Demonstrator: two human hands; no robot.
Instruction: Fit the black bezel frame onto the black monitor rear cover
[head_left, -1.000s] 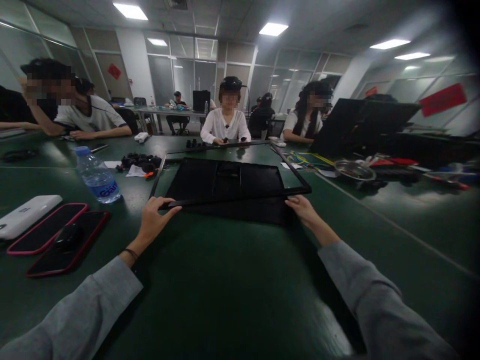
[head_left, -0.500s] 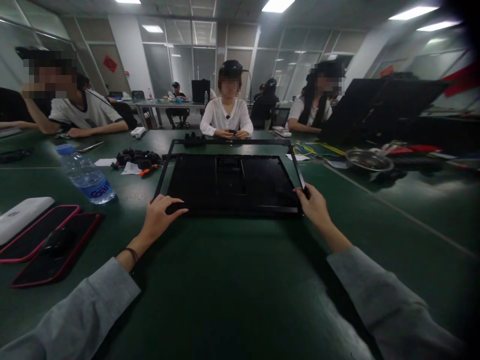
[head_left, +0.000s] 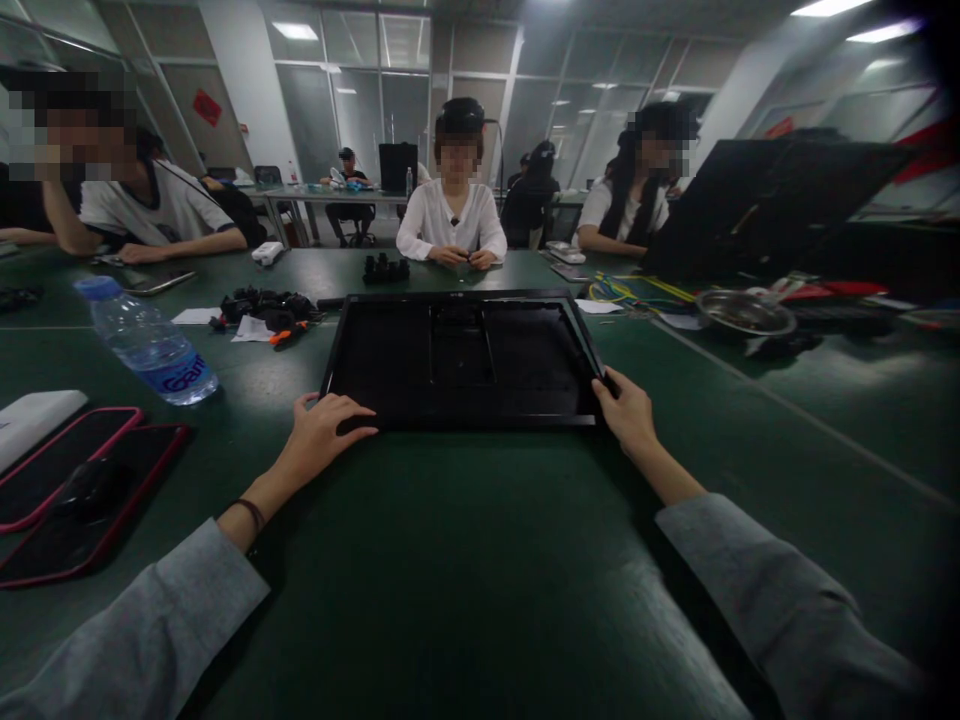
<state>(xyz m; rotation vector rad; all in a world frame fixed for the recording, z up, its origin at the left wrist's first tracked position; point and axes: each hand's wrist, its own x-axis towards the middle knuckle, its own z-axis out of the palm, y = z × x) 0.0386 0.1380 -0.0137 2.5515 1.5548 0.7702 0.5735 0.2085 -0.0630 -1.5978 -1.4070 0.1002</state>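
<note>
A thin black monitor bezel [head_left: 525, 296] lies over a black monitor back cover [head_left: 390, 345], which rests on the green table with its hollow inner side up. The bezel's far edge sits close down on the cover. My left hand [head_left: 321, 435] grips the near left corner of the bezel, thumb on the near side and fingers along the edge. At the near right corner, my right hand [head_left: 628, 408] has the bezel's side pinched between thumb and fingers. Whether either hand also touches the cover is hidden.
A water bottle [head_left: 150, 345] stands left, beyond phone-like slabs with red rims [head_left: 105, 540] and a black mouse [head_left: 94, 487]. Black gear [head_left: 262, 310], a metal bowl [head_left: 746, 312] and cables [head_left: 637, 290] lie farther back. A person in white [head_left: 454, 220] sits opposite.
The bezel's far edge has come down from above the back cover onto it. Both hands keep their places at the near corners. The view has shifted slightly.
</note>
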